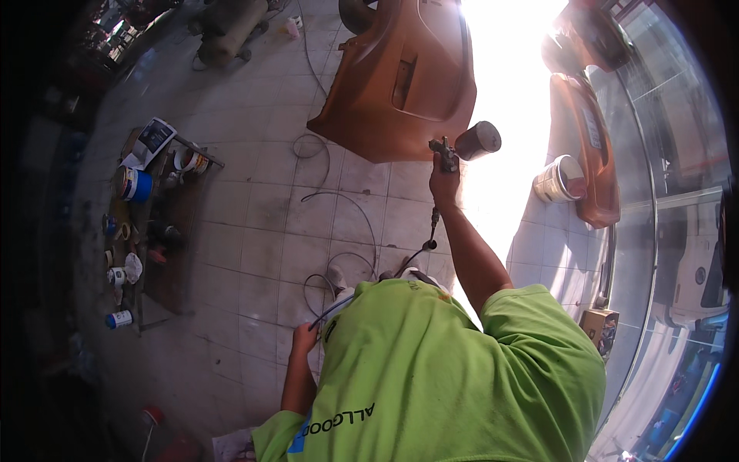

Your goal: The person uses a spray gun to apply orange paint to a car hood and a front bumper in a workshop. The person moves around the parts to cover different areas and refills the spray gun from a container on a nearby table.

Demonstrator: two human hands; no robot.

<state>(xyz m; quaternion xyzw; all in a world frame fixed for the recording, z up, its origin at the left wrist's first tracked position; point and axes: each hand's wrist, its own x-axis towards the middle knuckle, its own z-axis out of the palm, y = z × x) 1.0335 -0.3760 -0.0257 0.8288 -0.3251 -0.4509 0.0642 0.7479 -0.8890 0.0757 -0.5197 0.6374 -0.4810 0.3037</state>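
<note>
You hold a spray gun (pixel 454 150) toward an orange car panel (pixel 400 77).
Your right hand (pixel 444 185) fingers grip its handle; your left hand (pixel 304 339) fingers close around the hose (pixel 339 308).

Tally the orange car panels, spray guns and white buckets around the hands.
Orange panels: 3
Spray gun: 1, in the right hand
White bucket: 1
Total: 5

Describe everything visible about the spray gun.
The spray gun is dark metal with a grey cup tilted up to its right. The right hand grips its handle at arm's length, nozzle toward the orange panel standing on the tiled floor. A thin hose runs from its base down to the left hand.
</note>
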